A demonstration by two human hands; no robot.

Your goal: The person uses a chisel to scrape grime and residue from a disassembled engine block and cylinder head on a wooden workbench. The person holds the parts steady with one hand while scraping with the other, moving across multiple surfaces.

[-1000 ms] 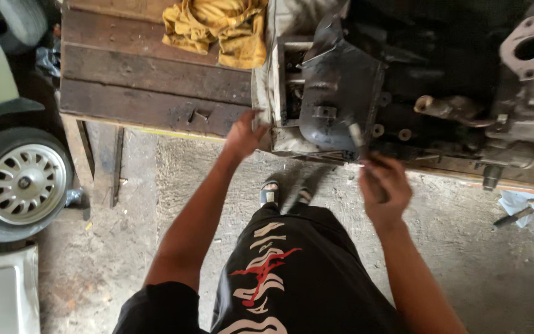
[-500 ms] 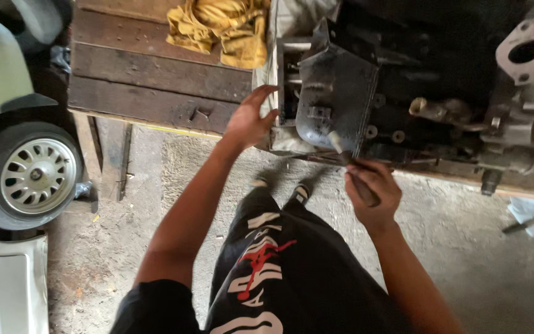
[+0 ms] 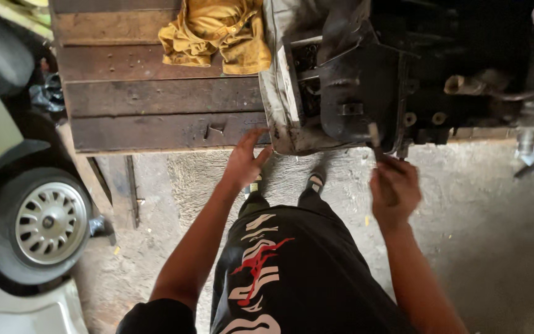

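Note:
A dark, greasy engine block (image 3: 366, 93) lies on a wooden plank bench (image 3: 156, 117), its near end hanging over the front edge on a grey sheet (image 3: 276, 86). My right hand (image 3: 394, 188) grips a slim tool (image 3: 375, 139) whose tip points up at the engine's lower front face. My left hand (image 3: 245, 162) is spread, fingers apart, touching the bench's front edge just left of the grey sheet. It holds nothing.
A crumpled yellow cloth (image 3: 217, 34) lies on the bench behind my left hand. A white car's wheel (image 3: 44, 222) stands at the left. Metal engine parts (image 3: 533, 154) stick out at the right. Concrete floor lies below, with my black patterned shorts (image 3: 292, 272).
My left hand has dropped from the engine's edge to the bench's front edge. My right hand with the tool has stayed under the engine's front face. The view has shifted.

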